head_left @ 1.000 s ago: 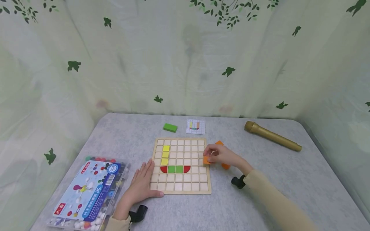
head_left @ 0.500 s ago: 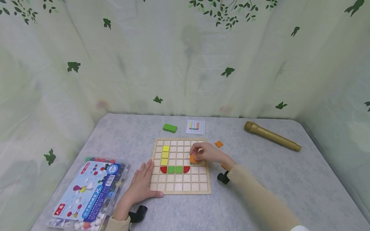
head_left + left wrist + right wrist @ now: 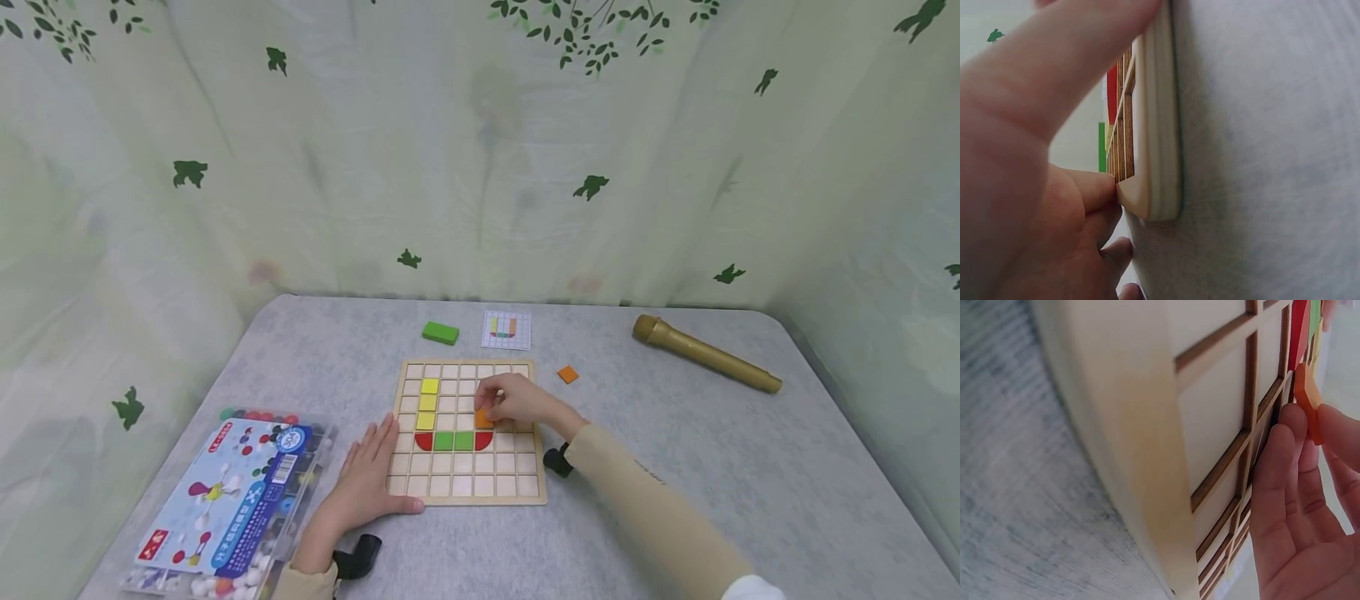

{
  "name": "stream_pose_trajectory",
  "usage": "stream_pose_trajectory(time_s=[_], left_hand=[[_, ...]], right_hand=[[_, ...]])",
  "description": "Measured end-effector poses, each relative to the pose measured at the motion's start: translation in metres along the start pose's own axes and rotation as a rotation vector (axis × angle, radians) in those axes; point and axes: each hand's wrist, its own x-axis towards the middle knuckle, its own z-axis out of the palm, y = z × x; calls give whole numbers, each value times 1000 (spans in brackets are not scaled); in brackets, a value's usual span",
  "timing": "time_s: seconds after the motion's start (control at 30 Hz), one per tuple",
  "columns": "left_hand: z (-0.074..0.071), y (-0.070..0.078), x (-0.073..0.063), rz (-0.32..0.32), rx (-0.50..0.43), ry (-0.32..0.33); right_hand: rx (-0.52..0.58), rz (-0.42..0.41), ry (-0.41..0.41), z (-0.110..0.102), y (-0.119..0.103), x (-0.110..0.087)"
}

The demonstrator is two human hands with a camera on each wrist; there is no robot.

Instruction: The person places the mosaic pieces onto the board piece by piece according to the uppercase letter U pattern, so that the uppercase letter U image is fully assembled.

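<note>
A wooden grid board (image 3: pixel 463 485) lies on the table. Just above the right-hand red quarter-round tile (image 3: pixel 483 441), my right hand (image 3: pixel 517 398) pinches an orange square tile (image 3: pixel 483 418) between thumb and fingers. In the right wrist view, that orange tile (image 3: pixel 1307 397) is tilted, its lower end close to the red piece. My left hand (image 3: pixel 365 475) rests with fingers extended along the board's left edge, thumb at the front left corner. Yellow tiles (image 3: pixel 427 402) form a column on the left, above a second red tile (image 3: pixel 423 442). Green tiles (image 3: pixel 453 441) sit between the two red ones.
Another orange tile (image 3: pixel 567 374) lies right of the board. Behind the board are a green block (image 3: pixel 440 333) and a small pattern card (image 3: pixel 506 330). A gold microphone-shaped object (image 3: pixel 705 353) lies back right. A clear plastic box (image 3: pixel 225 500) of coloured pieces stands at left.
My right hand has carried the orange tile leftward from the board's right edge to above the right red tile. The left hand has stayed at the board's edge.
</note>
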Motion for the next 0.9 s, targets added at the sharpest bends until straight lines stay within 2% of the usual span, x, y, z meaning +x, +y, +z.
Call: stream_pose_trajectory(time_s=[0.3, 0.5, 0.63, 0.9], left_hand=[[0, 0, 0, -4, -4, -1], [0, 0, 0, -4, -2, -1], [0, 0, 0, -1, -2, 0], [2, -2, 1, -1, 8, 4]], right_hand=[[-155, 24, 19, 3, -6, 0], [-147, 2, 34, 3, -6, -2], [-54, -4, 34, 1, 1, -3], [254, -13, -8, -18, 21, -19]])
